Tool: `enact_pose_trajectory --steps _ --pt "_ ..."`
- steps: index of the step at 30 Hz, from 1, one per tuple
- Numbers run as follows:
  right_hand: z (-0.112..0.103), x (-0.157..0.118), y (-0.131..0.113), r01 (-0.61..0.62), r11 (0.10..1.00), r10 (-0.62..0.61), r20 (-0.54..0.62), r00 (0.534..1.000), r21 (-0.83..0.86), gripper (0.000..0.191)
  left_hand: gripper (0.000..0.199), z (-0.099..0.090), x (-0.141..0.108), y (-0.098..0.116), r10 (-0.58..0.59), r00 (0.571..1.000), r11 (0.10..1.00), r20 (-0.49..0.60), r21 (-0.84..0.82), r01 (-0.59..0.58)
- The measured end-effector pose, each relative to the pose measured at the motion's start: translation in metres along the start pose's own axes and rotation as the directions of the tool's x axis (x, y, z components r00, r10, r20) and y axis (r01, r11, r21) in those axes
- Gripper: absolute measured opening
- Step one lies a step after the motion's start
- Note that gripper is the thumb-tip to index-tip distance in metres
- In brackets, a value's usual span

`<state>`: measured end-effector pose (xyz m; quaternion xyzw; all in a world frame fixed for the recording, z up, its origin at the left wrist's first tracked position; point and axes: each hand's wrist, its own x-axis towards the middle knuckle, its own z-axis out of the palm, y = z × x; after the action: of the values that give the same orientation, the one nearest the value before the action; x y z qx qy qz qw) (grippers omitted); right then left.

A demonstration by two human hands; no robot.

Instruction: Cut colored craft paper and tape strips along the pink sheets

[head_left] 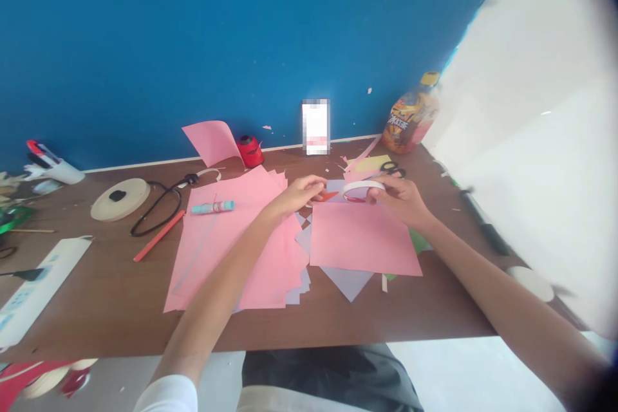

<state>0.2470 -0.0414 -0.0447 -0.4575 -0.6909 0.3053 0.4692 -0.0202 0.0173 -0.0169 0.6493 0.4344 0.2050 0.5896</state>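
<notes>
My right hand (403, 198) grips a roll of white tape (348, 188), held upright on its edge above the pink sheet (364, 238). Just to the left, my left hand (304, 193) has its fingertips closed on a small orange pointed piece (330, 196), whose kind I cannot make out. Something red shows through the ring of the roll. Beneath my left forearm lies a stack of pink paper (261, 257), with a light-blue tube (212, 206), perhaps a glue stick, on it. Pale lilac paper (350, 282) sticks out from under the pink sheet.
Scissors (392, 169) and yellow paper (371, 162) lie behind my right hand. A drink bottle (412, 117) and a phone-like screen (316, 127) stand by the wall. Leftward are a black cable (153, 229), a large roll (120, 199), a power strip (46, 283) and a pen cup (65, 170).
</notes>
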Motion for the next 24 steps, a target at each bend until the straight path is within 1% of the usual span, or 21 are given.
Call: enact_pose_trajectory --steps 2,4,5,7,10,12,15,17,19,21,24 --pt "0.003 0.0 -0.005 0.026 0.999 -0.026 0.0 1.0 0.026 0.027 0.036 0.008 0.003 -0.004 -0.011 0.996 0.999 0.083 -0.037 0.014" --pt "0.005 0.0 -0.008 0.045 0.998 -0.045 -0.002 0.999 0.033 0.028 0.033 0.014 0.006 -0.008 -0.013 0.992 0.998 0.128 -0.06 0.021" --pt "0.006 0.0 -0.01 0.049 0.998 -0.048 -0.003 0.999 0.033 0.028 0.031 0.015 0.007 -0.01 -0.008 0.992 0.997 0.124 -0.073 0.017" --pt "0.006 0.0 -0.01 0.044 0.998 -0.044 -0.007 0.999 0.035 0.027 0.027 0.013 0.009 -0.011 0.005 0.997 0.993 0.081 -0.114 0.004" --pt "0.004 0.0 -0.005 0.038 0.999 -0.038 -0.015 0.999 0.027 0.025 0.026 0.006 0.007 -0.007 0.004 1.0 0.991 0.018 -0.131 -0.002" --pt "0.002 0.0 -0.001 0.04 0.999 -0.04 -0.016 0.999 0.019 0.024 0.026 0.0 0.003 -0.002 -0.007 1.0 0.995 0.006 -0.097 0.008" --pt "0.001 -0.001 0.003 0.03 0.999 -0.031 -0.014 0.999 -0.016 0.024 0.028 -0.006 -0.001 0.003 -0.024 1.0 0.999 0.019 -0.035 0.025" --pt "0.001 -0.001 0.003 0.024 0.998 -0.024 -0.008 1.0 -0.056 0.025 0.027 -0.009 -0.002 0.004 -0.004 0.999 1.0 0.041 0.008 0.004" --pt "0.001 -0.002 0.0 0.027 0.996 -0.024 0.026 0.999 -0.088 0.026 0.024 -0.012 -0.001 0.002 0.022 0.999 0.998 0.041 0.06 -0.025" --pt "0.002 -0.002 -0.003 0.033 0.993 -0.024 0.076 0.997 -0.115 0.027 0.025 -0.015 0.001 -0.003 0.019 1.0 0.994 -0.004 0.108 -0.019" --pt "0.003 -0.002 -0.006 0.02 0.987 -0.003 0.105 0.994 -0.158 0.027 0.034 -0.021 0.004 -0.011 -0.028 0.998 0.991 -0.054 0.128 0.035"
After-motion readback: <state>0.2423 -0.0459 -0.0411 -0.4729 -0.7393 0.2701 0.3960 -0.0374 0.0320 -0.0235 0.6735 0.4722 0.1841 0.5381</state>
